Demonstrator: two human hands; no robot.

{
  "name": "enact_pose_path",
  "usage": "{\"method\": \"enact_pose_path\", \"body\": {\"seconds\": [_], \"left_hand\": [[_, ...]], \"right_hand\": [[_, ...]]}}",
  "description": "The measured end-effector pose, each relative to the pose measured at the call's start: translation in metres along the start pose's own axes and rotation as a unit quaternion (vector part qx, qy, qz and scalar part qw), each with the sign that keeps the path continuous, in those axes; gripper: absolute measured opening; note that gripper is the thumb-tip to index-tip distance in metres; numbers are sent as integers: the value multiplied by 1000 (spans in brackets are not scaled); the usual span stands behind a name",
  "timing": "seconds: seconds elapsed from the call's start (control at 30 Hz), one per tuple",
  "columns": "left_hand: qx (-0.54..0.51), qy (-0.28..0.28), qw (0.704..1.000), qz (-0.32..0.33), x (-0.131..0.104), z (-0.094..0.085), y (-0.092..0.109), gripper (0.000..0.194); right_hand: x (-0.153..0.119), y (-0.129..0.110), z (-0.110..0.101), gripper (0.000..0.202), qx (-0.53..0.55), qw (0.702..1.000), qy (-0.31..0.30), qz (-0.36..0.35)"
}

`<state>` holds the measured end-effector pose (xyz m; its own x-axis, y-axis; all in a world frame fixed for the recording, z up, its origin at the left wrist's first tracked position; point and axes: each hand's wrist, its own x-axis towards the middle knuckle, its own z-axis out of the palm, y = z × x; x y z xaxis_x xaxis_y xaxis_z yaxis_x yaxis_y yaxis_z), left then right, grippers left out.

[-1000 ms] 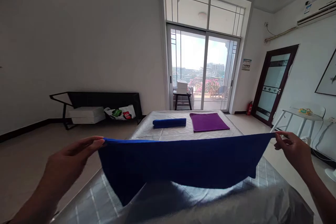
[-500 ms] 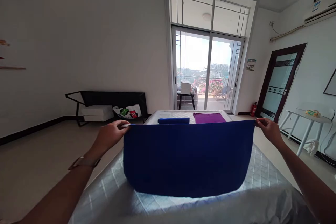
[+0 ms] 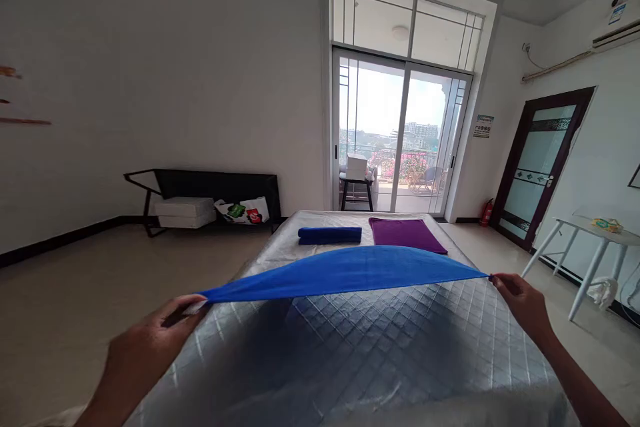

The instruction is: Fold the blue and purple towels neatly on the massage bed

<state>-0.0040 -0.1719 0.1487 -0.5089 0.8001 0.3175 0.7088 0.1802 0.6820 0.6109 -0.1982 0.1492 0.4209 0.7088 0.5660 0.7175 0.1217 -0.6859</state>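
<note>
A blue cloth is stretched in the air above the bed-like surface, its far part billowing up and away from me. My left hand pinches its near left corner, where a small white tag shows by the fingers. The near right corner is pinched by my right hand. Beyond the cloth, a rolled or folded dark blue cloth lies on the quilted, plastic-covered mattress. A purple folded cloth lies flat to the right of it.
By the left wall stands a low black bench with white boxes and a printed bag. Glass sliding doors are at the back. To the right are a white table, a dark-framed door and a fire extinguisher.
The blue cloth hung down like a curtain; now it has swung up and away, nearly level. Both hands have come lower, the left also further left. More of the mattress and purple cloth shows.
</note>
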Motion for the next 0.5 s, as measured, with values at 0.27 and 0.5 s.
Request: {"method": "enact_pose_path", "body": {"seconds": [0.27,0.5], "left_hand": [[-59,-117,991,19,-44,47,-65,15],[-30,-128,991,15,-48,35,-68,18]], "right_hand": [[-61,51,29,47,-72,988,-135,24],[-57,71,16,32,-63,973,-217,37]]}}
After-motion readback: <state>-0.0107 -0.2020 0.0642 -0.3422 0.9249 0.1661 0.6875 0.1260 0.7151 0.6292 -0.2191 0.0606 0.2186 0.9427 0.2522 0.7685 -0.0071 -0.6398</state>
